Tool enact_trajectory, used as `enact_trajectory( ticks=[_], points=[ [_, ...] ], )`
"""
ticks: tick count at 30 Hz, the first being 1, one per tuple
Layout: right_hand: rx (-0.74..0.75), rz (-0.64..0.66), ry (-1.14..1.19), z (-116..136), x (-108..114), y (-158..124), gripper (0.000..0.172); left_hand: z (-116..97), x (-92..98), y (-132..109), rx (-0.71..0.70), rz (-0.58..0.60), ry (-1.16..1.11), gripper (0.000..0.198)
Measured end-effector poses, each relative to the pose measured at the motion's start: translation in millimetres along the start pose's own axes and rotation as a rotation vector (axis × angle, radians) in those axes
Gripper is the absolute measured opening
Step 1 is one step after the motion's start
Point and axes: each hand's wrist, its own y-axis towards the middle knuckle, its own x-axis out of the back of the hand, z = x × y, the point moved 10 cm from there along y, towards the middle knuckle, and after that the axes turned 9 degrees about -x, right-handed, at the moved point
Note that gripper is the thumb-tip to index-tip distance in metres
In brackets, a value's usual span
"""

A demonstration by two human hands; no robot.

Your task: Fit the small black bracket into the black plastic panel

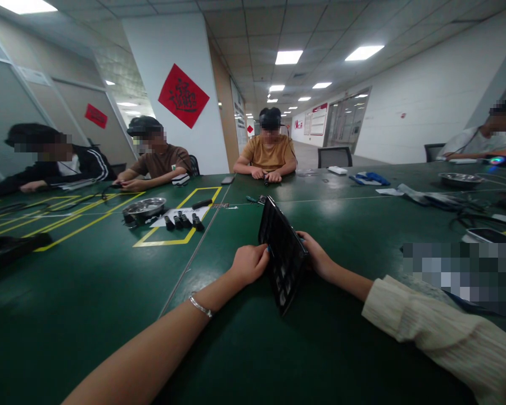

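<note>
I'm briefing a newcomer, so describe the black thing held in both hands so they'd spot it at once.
On the long green table, look near the middle, where the left hand and right hand meet. Between them a flat black tray stands tipped on its edge. Unlike the round metal bowl farther left, it is rectangular and gridded with pockets.

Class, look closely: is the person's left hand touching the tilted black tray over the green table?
Touching. In the head view the left hand grips the edge of the black tray, fingers curled onto it with no gap.
</note>
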Motion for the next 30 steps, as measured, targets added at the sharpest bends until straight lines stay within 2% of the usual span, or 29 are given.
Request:
enact_trajectory(
  ticks=[4,8,17,24,30],
  points=[
    [0.007,0.015,0.009,0.9,-1.0,-1.0,0.035,3.0,0.0,0.4,0.055,0.004,0.012,0.049],
    [0.019,0.021,0.015,-1.8,0.4,1.8,0.036,6.9,0.3,0.2,0.091,-0.024,0.028,0.042],
    [-0.005,-0.007,-0.016,-1.1,1.1,1.3,0.037,6.3,-0.9,1.4,0.048,-0.030,0.006,0.046],
    [-0.024,-0.011,-0.013,-2.2,1.3,2.1,0.035,0.9,1.9,-0.1,0.016,-0.020,-0.012,0.041],
    [-0.009,-0.021,-0.015,-2.2,2.4,2.3,0.035,3.1,0.6,1.0,0.033,-0.012,-0.010,0.050]
  ],
)
